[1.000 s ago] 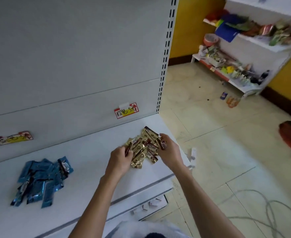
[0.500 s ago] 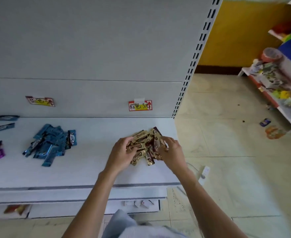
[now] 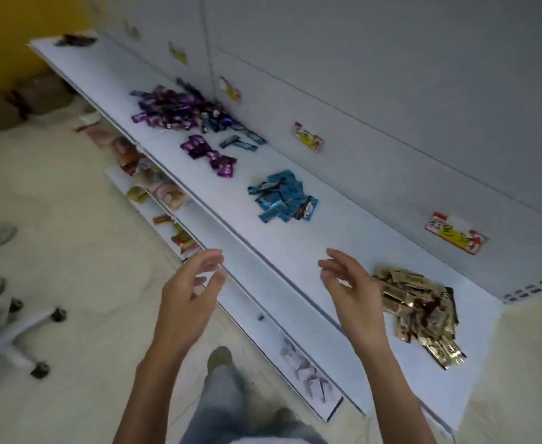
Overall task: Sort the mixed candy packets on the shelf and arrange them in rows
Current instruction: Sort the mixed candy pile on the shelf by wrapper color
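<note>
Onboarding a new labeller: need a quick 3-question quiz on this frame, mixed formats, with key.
1. True or false: the right hand grips a packet.
2. Order these piles from nearest the right hand to farthest: blue packets, gold packets, purple packets.
3. Missing word: the left hand holds ___.

Key:
1. False, its fingers are relaxed and empty.
2. Gold, blue, purple.
3. Nothing.
</note>
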